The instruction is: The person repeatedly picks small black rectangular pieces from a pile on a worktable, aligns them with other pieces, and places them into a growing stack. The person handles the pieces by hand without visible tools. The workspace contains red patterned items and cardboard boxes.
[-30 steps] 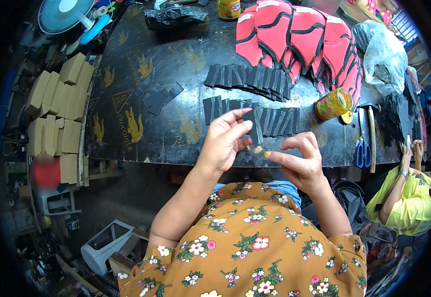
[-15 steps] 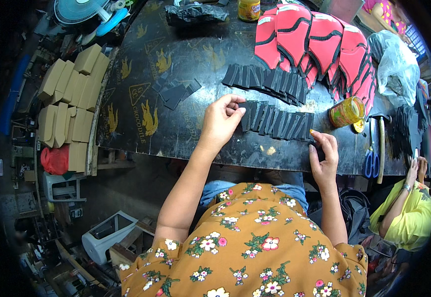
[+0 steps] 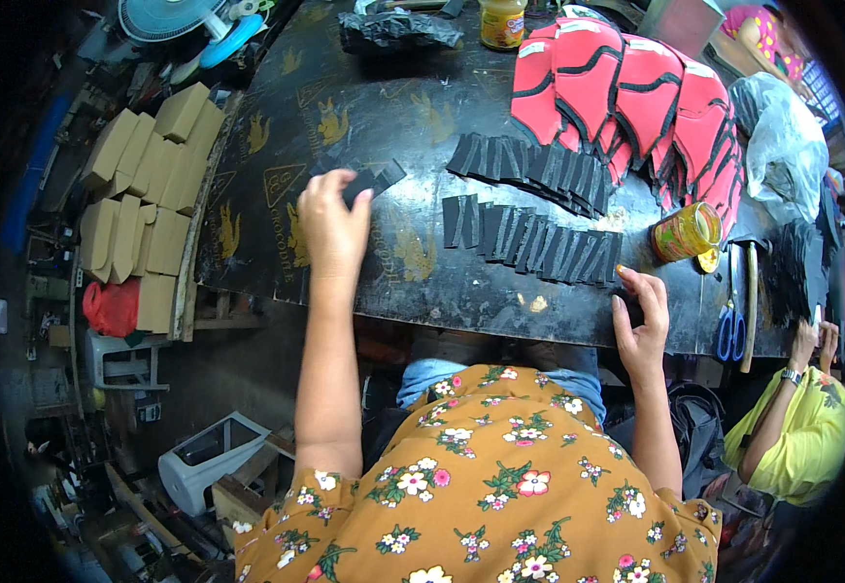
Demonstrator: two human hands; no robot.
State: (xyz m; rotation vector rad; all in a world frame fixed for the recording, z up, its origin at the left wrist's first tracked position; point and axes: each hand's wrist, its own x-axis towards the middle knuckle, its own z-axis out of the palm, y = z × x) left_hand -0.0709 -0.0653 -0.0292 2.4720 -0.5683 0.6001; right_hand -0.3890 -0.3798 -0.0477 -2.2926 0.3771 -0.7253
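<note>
My left hand (image 3: pixel 335 228) is over a loose pile of small black strips (image 3: pixel 384 178) on the dark table, thumb and fingers apart; the hand hides part of the pile. My right hand (image 3: pixel 644 316) rests by the table's near edge, fingers loosely curved and apart, with yellow paste on the index fingertip. Just beyond it, an overlapping row of black strips (image 3: pixel 529 243) runs leftward. A second black row (image 3: pixel 534 170) lies farther back. Right of the rows a jar of yellow paste (image 3: pixel 687 233) leans on its side, its smeared lid (image 3: pixel 707 260) beside it.
Pink and black shaped pieces (image 3: pixel 588 78) fan out at the back right, near a clear plastic bag (image 3: pixel 787 155). Blue-handled scissors (image 3: pixel 730 330) lie at the right edge. Another person's hands (image 3: pixel 811 340) are beyond. Tan boxes (image 3: pixel 155 160) stand left of the table.
My left hand has moved from the near row's left end to the loose pile on the left. More strips now show at that row's left end. The right hand stays about where it was.
</note>
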